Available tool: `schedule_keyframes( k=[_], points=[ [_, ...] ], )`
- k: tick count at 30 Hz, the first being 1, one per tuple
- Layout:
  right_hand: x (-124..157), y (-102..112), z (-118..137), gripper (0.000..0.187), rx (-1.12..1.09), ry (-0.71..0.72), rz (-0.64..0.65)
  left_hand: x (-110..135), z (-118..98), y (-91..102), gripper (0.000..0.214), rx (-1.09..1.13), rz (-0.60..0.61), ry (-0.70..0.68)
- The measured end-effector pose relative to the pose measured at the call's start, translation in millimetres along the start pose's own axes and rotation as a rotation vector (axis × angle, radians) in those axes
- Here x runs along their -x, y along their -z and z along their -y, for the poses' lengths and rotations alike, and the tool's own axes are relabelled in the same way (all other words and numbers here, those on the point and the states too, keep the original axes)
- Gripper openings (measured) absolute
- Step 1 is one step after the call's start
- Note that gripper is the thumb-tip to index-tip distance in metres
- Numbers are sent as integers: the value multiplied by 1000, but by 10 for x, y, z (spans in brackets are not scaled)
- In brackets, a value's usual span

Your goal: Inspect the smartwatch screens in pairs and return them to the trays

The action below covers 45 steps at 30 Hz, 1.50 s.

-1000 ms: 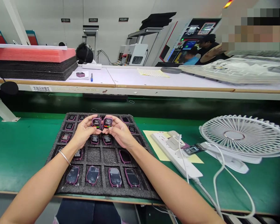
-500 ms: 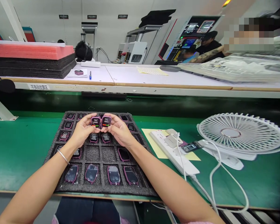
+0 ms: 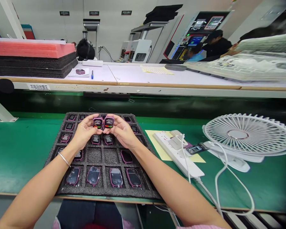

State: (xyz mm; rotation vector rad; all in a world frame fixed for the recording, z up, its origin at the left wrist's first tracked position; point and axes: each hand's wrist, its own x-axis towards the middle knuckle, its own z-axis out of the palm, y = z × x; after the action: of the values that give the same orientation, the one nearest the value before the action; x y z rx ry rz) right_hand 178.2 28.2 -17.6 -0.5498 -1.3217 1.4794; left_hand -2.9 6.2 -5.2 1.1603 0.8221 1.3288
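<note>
Along the green-topped bench [image 3: 21, 152], the full layout is catalogued from largest item to smallest. Beyond it stands a second, white-topped bench [image 3: 143, 74], on which a stack of black and red foam sheets [image 3: 30, 63] is placed at the left. A co-worker [image 3: 215, 41] is seen in dark clothing in the far background. A black foam tray [image 3: 102, 192] is laid on the green bench directly before the person, divided into a grid of compartments. Purple-framed, watch-like devices [image 3: 116, 178] are seated in many of these compartments, with dark glossy faces in the nearest row. To the right of the tray, a white desk fan [image 3: 249, 135] is set down, and a white power strip [image 3: 173, 152] is laid over a yellow sheet [image 3: 157, 143]. Both hands are held over the tray's far rows, and each is closed around one device. A left-hand device [image 3: 97, 122] and a right-hand device [image 3: 109, 122] are gripped side by side, nearly touching, with their lit faces upward. A metal bangle [image 3: 64, 159] is worn on the left wrist.
</note>
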Motion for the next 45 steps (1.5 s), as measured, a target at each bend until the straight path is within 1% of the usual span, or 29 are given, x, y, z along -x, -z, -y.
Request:
schedule_keyframes(
  k=[6,13,19,28,37,42,45],
  points=[
    [12,-7,18,50,-8,-3,-9,4,11,1,57,-22,-4,-31],
    [7,-2,5,50,-13,-7,-12,-5,24,1,59,-26,-2,-32],
    [8,-16,-16,51,-40,-23,-8,8,6,-32,54,-84,-40,-48],
    [-8,-9,-61,52,-63,-56,-11,19,9,-48,51,-107,-57,-44],
    [-10,-12,-65,46,-14,-37,-6,9,48,-31,48,-124,-55,-59],
    [-9,-18,-65,51,-24,-40,-20,30,22,-43,53,-99,-48,-29],
    [-6,-19,-59,49,-11,-42,-44,46,-3,-51,53,-75,-50,10]
  ],
)
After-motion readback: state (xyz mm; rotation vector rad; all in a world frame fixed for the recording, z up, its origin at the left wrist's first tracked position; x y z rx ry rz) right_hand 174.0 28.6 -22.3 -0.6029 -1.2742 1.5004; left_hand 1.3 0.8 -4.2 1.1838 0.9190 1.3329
